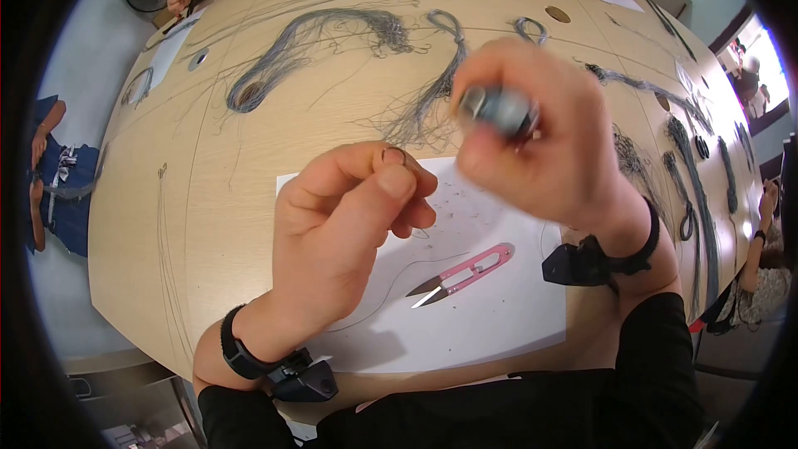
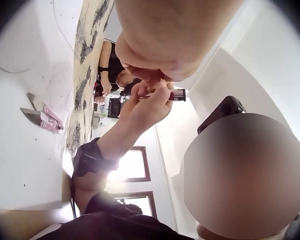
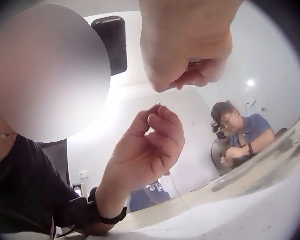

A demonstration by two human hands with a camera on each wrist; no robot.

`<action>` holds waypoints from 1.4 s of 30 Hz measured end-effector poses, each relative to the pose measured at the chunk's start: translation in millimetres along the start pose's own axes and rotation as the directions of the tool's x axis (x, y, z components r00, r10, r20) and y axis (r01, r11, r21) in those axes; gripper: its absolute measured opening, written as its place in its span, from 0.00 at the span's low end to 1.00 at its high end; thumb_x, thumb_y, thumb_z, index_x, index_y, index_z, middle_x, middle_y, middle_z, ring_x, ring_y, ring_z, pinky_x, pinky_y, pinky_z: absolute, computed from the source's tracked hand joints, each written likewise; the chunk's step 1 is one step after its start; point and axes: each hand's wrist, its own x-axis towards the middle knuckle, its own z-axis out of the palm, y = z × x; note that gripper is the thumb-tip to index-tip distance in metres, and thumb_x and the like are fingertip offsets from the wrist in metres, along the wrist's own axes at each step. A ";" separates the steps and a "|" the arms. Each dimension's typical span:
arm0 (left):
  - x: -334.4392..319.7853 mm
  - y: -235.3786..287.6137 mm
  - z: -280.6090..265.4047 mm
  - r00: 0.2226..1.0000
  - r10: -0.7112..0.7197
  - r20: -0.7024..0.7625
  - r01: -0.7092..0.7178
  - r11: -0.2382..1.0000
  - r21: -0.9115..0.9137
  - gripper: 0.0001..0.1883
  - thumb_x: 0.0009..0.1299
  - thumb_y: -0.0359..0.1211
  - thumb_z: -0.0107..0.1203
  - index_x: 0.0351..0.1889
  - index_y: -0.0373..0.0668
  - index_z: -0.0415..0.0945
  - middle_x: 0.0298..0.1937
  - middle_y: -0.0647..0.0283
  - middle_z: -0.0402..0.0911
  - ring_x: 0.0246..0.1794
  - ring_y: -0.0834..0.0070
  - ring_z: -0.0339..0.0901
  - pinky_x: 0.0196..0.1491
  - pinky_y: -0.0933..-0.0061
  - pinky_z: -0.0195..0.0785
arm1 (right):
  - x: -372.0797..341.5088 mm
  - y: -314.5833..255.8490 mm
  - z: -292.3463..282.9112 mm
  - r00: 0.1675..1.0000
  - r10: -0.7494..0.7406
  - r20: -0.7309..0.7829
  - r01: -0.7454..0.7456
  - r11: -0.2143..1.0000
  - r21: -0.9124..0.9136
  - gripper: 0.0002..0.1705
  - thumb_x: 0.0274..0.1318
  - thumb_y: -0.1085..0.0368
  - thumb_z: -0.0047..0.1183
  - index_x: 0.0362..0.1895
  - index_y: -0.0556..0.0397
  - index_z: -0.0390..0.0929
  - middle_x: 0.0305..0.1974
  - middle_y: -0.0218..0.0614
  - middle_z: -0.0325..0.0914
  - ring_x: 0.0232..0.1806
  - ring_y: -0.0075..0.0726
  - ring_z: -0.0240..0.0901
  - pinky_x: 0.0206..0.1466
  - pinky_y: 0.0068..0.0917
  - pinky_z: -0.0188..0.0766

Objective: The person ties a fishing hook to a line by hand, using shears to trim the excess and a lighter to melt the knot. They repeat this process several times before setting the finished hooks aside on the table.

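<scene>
A small dark hook is pinched between the thumb and fingers of the left hand, above the paper. It would probably be light, stiff and easily dropped, best taken by the shank, away from any point. A short tool is gripped in the right hand, its kind lost in blur; the hook's lower end is covered.

This looks like a handcraft workshop, with bundles of grey line lying across one large shared wooden surface, pink snips on white paper at its near edge and people gathered around it.
</scene>
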 end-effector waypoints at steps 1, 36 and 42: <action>1.3 1.8 -0.9 1.000 -0.006 0.010 0.006 1.000 0.016 0.05 0.60 0.28 0.47 0.32 0.38 0.70 0.29 0.62 0.74 0.25 0.81 0.70 0.28 0.83 0.61 | 0.5 -0.3 -2.7 0.996 0.088 0.034 -0.090 0.994 0.057 0.05 0.36 0.74 0.47 0.25 0.58 0.68 0.19 0.28 0.66 0.19 0.16 0.59 0.21 0.14 0.56; 10.1 5.5 -8.7 0.991 0.057 -0.123 -0.059 0.998 -0.011 0.06 0.61 0.32 0.46 0.32 0.40 0.70 0.29 0.65 0.74 0.24 0.83 0.68 0.27 0.84 0.59 | -19.6 33.0 7.1 0.668 0.402 0.626 0.015 0.834 -0.551 0.13 0.37 0.63 0.52 0.25 0.59 0.69 0.26 0.42 0.67 0.33 0.45 0.65 0.35 0.34 0.61; 11.4 7.2 -11.9 0.990 0.093 -0.104 -0.096 0.995 -0.020 0.06 0.61 0.32 0.46 0.32 0.40 0.70 0.29 0.65 0.74 0.24 0.83 0.68 0.27 0.84 0.59 | -35.4 -5.0 4.5 0.537 0.059 0.842 0.041 0.994 -0.096 0.09 0.36 0.65 0.49 0.22 0.59 0.67 0.24 0.40 0.66 0.30 0.44 0.65 0.31 0.32 0.61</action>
